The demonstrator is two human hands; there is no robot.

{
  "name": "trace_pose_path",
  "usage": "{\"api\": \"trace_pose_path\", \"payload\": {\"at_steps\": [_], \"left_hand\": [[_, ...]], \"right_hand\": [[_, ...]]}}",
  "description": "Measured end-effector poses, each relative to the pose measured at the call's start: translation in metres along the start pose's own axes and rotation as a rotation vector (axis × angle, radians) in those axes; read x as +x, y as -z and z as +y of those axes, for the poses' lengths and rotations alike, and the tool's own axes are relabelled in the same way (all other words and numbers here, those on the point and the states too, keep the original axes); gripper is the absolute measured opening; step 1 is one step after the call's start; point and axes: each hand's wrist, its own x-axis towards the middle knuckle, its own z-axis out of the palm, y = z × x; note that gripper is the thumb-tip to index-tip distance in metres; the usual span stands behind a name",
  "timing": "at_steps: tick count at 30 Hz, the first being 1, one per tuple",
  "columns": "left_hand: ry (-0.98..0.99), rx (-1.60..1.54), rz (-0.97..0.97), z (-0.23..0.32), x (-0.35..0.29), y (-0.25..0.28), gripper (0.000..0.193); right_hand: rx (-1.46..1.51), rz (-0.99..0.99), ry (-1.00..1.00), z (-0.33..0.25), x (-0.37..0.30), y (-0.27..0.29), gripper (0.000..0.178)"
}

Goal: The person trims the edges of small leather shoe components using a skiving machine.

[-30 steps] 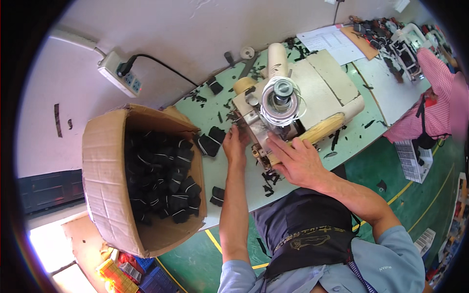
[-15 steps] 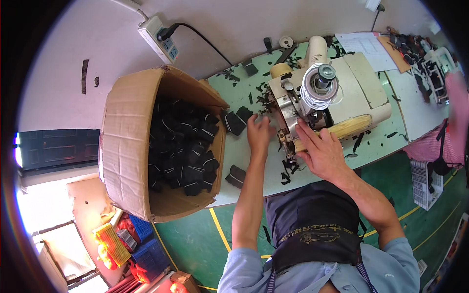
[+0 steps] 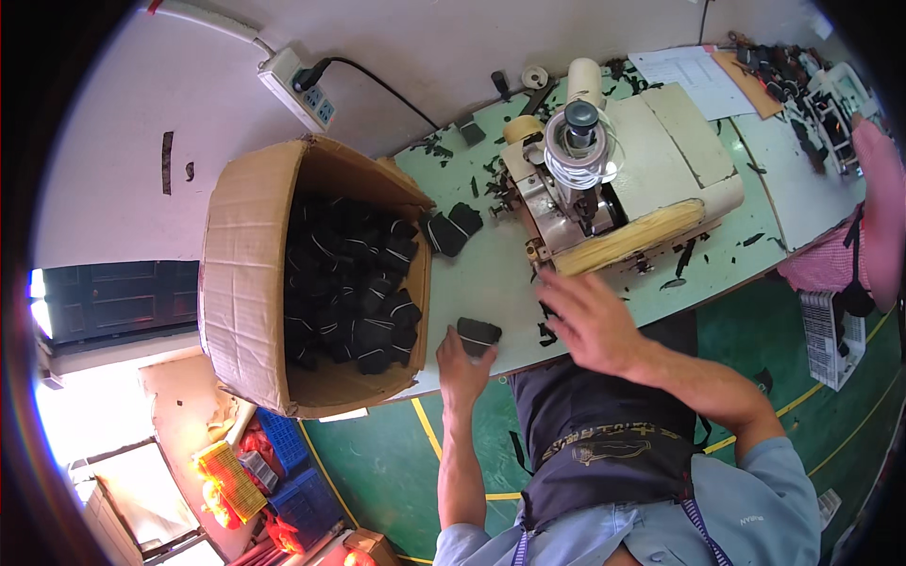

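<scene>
My left hand has its thumb and fingers around the near end of a small black fabric piece, close to the table's front edge. Held up before the sewing machine, my right hand has its fingers apart and nothing in them. Its fingertips are near the machine's front corner, below a yellowish padded strip. Another black fabric bundle with a white thread across it lies beside the opening of a cardboard box. Many similar black bundles fill the box.
Black scraps litter the pale green table. A power strip hangs on the wall behind. At the far right is another person's pink sleeve beside a white frame. A grey crate stands on the green floor.
My left hand has come back from the machine's left side to the black fabric piece near the front edge. My right hand has drawn off the machine toward me.
</scene>
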Motion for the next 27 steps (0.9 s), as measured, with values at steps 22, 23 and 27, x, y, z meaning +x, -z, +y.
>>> {"api": "trace_pose_path", "payload": {"at_steps": [22, 23, 27], "left_hand": [[0.386, -1.854, -0.895, 0.109, -0.025, 0.041, 0.05], [0.37, -1.853, -1.014, 0.107, -0.024, 0.042, 0.049], [0.508, -1.818, -1.108, 0.1, -0.016, 0.034, 0.033]], "right_hand": [[-0.009, -0.01, 0.18, -0.02, -0.013, -0.002, 0.016], [-0.003, 0.004, 0.195, -0.021, -0.013, -0.001, 0.016], [-0.127, -0.081, 0.238, -0.019, -0.007, 0.001, 0.015]]}}
